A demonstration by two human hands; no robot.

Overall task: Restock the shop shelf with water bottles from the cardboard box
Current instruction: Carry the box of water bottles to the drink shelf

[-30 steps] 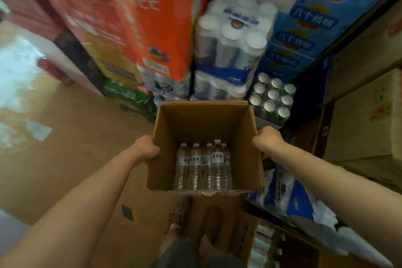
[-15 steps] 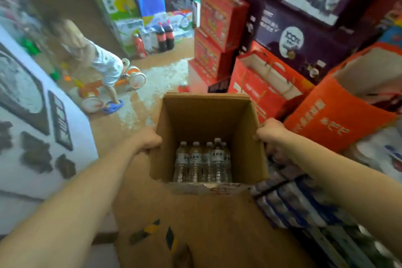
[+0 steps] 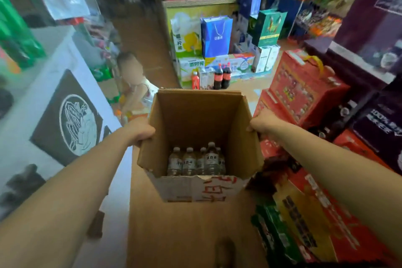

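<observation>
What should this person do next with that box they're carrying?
Probably steer past the child just ahead on the left. Both the left hand and right hand grip the cardboard box, the water bottles are inside, and the aisle is narrow.

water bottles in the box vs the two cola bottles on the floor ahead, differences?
The water bottles are clear with white caps; the cola bottles are dark with red caps. The water bottles stand inside the cardboard box, which both hands carry; the cola bottles stand on the floor. Both groups are upright.
</observation>
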